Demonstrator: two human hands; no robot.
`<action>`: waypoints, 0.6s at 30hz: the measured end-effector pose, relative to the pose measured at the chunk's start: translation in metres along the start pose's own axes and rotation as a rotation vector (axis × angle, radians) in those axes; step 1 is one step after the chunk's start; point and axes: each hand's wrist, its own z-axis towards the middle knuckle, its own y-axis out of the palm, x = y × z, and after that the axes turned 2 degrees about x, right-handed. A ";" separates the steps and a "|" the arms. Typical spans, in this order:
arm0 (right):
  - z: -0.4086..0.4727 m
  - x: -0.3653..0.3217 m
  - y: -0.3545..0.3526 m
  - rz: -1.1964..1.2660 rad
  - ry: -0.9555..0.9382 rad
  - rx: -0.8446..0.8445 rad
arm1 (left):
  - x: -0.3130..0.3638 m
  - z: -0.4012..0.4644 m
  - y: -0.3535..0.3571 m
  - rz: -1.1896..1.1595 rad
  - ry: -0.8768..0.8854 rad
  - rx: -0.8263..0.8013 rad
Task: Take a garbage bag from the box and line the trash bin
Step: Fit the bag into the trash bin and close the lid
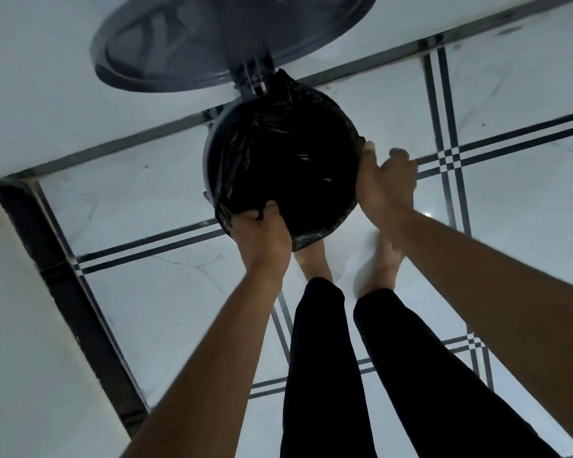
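Note:
A round grey trash bin [210,150] stands on the tiled floor by the wall, its lid [212,38] swung up and open against the wall. A black garbage bag [288,153] fills the bin's mouth and is folded over most of the rim. My left hand [262,236] grips the bag's edge at the near rim, thumb inside. My right hand [386,186] holds the bag's edge at the right rim, fingers curled over the outside. The box is not in view.
White wall [47,77] runs behind the bin and another wall [20,325] closes the left side, forming a corner. Dark skirting [73,292] lines the left wall. My bare feet [382,259] and dark trouser legs stand just in front of the bin.

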 end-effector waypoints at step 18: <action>-0.007 0.006 0.014 0.200 0.236 -0.050 | 0.005 0.038 -0.033 -0.503 -0.431 0.104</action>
